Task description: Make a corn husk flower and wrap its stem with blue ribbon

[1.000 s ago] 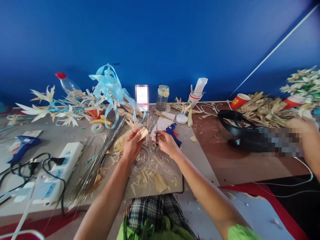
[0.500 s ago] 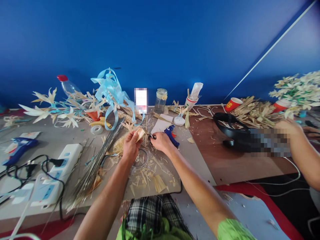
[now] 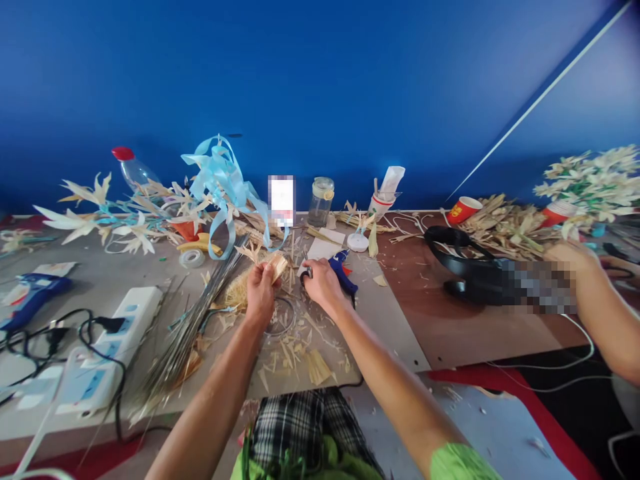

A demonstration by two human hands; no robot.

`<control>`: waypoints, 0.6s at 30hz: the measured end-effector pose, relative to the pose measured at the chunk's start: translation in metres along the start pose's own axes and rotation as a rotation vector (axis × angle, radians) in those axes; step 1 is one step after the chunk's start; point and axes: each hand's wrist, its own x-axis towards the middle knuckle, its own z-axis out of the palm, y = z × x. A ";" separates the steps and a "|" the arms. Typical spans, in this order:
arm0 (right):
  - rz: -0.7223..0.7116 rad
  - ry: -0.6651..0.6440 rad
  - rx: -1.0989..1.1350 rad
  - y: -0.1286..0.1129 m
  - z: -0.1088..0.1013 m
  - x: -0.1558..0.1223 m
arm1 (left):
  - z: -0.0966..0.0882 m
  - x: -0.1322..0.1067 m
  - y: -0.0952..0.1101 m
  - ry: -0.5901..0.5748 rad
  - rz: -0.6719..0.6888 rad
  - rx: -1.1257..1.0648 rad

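My left hand [image 3: 260,288] is closed on a pale dried husk piece [image 3: 277,265] with pointed tips, held just above the table. My right hand [image 3: 321,283] is closed on small black-handled scissors [image 3: 306,272], close to the right of the husk piece. A blue glue gun [image 3: 343,273] lies right behind my right hand. Husk scraps [image 3: 295,350] litter the grey board below both hands.
A bundle of thin wires [image 3: 200,313] and a white power strip [image 3: 107,353] lie to the left. Husk flowers with light-blue ribbon [image 3: 220,180], a jar [image 3: 321,200] and paper cups stand at the back. Another person's arm [image 3: 595,300] reaches in at right, near a black headset [image 3: 465,263].
My right hand has tipped the scissors from upright to low by the table and drawn nearer the husk piece. The other person's arm shifted slightly left.
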 end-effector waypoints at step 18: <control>-0.121 -0.103 0.828 -0.015 0.009 -0.011 | -0.002 -0.006 -0.001 -0.172 0.077 0.169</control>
